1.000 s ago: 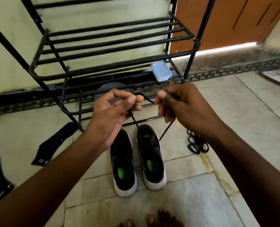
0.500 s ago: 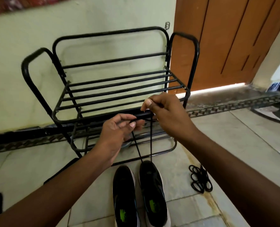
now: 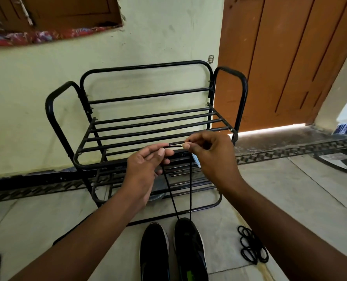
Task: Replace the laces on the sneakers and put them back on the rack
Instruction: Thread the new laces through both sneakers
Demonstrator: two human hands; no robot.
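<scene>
One lace (image 3: pixel 190 189), pinched between fingers (image 3: pixel 160 153), above sneaker (image 3: pixel 189 244)

Home entryway, shoe rack (image 3: pixel 148 122), wooden door (image 3: pixel 286 57), tiled floor (image 3: pixel 290 189)

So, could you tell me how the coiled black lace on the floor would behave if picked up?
Probably floppy: the coiled lace lies in loose loops, so it would likely unravel and dangle. Likely very light, being thin cord. It should not roll.

a wooden door (image 3: pixel 290 67) stands beside a pale green wall (image 3: pixel 158 37).
</scene>
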